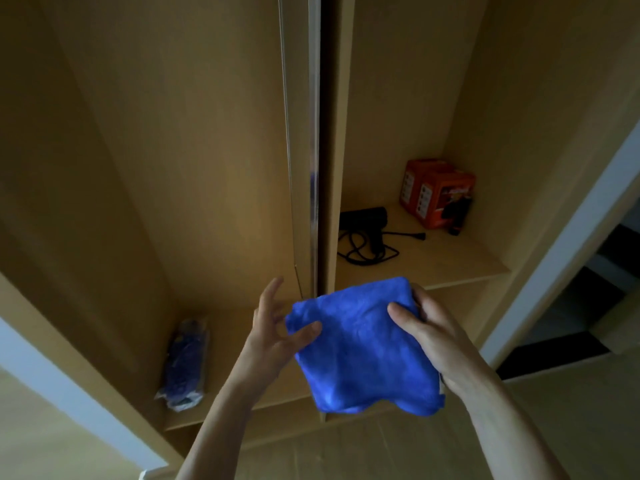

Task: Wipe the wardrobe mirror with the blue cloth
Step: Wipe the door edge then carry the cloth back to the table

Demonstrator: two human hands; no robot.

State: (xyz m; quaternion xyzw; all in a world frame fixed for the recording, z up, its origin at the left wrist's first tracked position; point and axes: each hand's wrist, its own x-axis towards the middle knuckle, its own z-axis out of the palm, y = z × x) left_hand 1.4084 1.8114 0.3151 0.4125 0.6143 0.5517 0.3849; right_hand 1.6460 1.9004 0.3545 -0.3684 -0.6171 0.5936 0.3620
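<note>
A folded blue cloth hangs between both hands in front of the open wardrobe. My right hand grips its upper right corner, thumb on top. My left hand pinches the left edge between thumb and fingers, the other fingers spread. Just above the hands, a narrow reflective strip runs up the edge of the wardrobe door, seen edge-on; it shows a faint blue reflection. No mirror face shows.
A black hair dryer with its coiled cord lies on the right shelf beside two orange boxes. A plastic-wrapped blue bundle lies on the lower left shelf. A white door frame stands at right.
</note>
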